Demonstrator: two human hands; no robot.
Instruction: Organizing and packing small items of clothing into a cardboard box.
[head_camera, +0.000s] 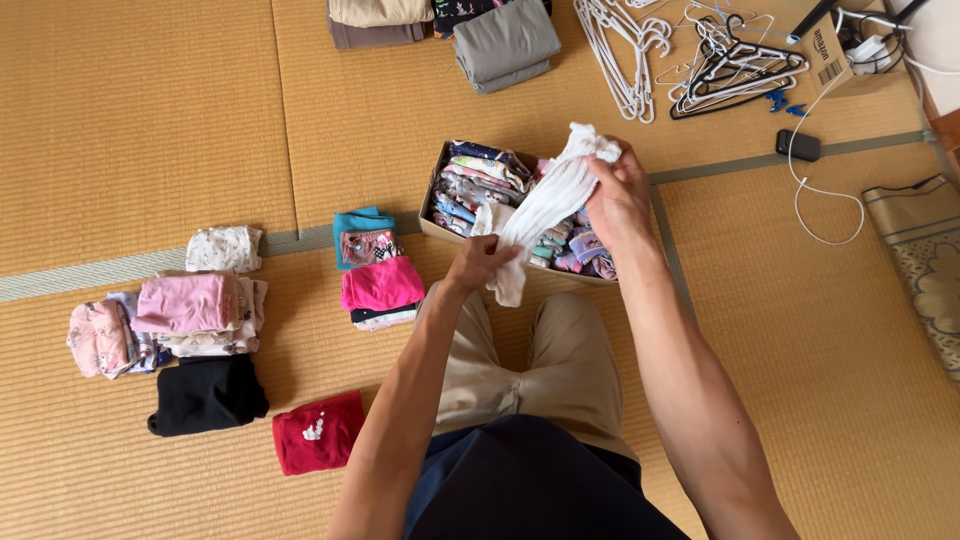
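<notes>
A white cloth (545, 205) was held stretched slantwise above the box (432, 215), its top gripped by the right hand (618, 195), its lower end clenched by the left hand (480, 262).

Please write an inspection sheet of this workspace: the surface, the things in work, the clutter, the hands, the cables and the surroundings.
Surface: woven straw mat floor.
Things in work: white cloth held above a cardboard box packed with folded small clothes.
Clutter: folded piles, pink top, red garment, black garment, hangers.
Hands: left hand and right hand both grip the cloth.
Cables: white cable beside a black phone.
Surroundings: patterned rug.
</notes>
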